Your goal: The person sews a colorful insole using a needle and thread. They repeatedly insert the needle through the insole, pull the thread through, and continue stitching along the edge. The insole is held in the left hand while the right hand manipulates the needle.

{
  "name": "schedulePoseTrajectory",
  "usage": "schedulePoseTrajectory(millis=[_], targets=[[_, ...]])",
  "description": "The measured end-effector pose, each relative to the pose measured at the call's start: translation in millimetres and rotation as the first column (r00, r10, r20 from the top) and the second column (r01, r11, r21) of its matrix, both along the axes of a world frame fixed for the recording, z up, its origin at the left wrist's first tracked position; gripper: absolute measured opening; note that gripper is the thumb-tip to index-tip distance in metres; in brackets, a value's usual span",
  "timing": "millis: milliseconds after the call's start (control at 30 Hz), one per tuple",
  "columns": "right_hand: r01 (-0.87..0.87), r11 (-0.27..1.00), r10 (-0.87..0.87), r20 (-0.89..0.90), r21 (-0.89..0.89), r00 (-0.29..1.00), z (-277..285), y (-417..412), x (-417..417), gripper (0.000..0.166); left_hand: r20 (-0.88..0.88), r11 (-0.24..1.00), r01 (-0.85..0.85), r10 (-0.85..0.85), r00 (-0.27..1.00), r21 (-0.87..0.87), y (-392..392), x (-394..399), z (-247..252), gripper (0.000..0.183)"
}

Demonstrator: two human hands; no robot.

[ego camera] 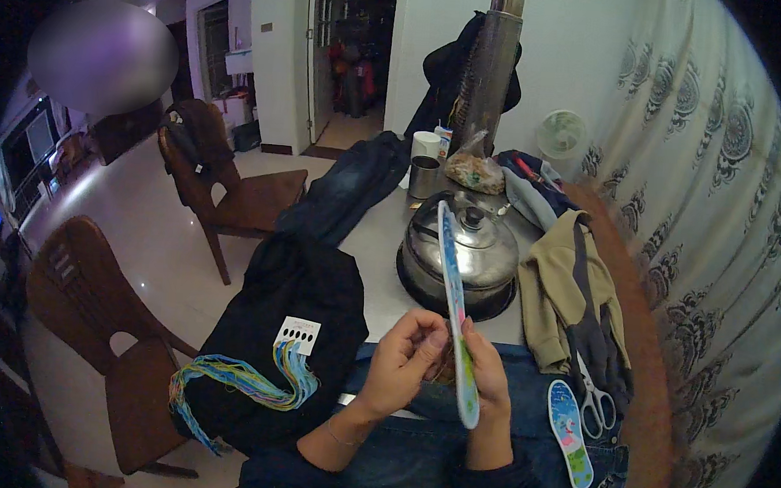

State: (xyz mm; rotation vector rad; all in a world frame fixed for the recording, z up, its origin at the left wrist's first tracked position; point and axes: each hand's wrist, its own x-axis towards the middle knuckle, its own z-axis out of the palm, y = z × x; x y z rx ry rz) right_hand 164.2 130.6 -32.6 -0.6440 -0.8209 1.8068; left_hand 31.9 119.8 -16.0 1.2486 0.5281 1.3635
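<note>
My right hand (486, 371) holds a printed shoe insole (457, 300) on edge, its blue, pink and green face turned partly to the left. Close against the insole's left side, my left hand (407, 361) has its thumb and forefinger pinched together; whether a needle or thread is between them cannot be told. A second insole (571, 432) with a similar print lies flat at the right, beside white-handled scissors (597, 407). At the left, a skein of blue and yellow embroidery threads (251, 376) hangs from a white card with holes (298, 335) on black cloth.
A lidded metal pot (463, 254) stands beyond my hands, with a metal cup (424, 177) and a bag of food (475, 171) behind it. Jeans (393, 453), black cloth (296, 279) and a tan and grey garment (560, 286) lie around. Wooden chairs (138, 390) stand left.
</note>
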Motion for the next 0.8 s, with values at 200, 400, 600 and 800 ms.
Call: schedulePoseTrajectory(millis=[200, 400, 600, 800], targets=[[-0.373, 0.928, 0.244, -0.732, -0.014, 0.636, -10, 7, 8, 0.035, 0.358, 0.977, 0.141, -0.076, 0.93, -0.16, 14, -20, 3, 0.01], [-0.355, 0.935, 0.254, -0.696, -0.001, 0.671, -1, 5, 8, 0.036, 0.456, 0.908, 0.389, -0.284, 0.843, -0.153, 18, -28, 4, 0.015], [0.38, 0.917, -0.397, 0.194, 0.119, 0.897, 15, -1, 6, 0.031, -0.226, 0.934, -0.357, 0.342, 0.912, -0.028, 32, -35, -13, 0.029], [0.311, 0.884, -0.419, 0.295, 0.349, 0.859, 1, 4, 8, 0.031, -0.38, 0.998, -0.012, -0.012, 0.925, -0.061, 22, -8, -18, 0.036]])
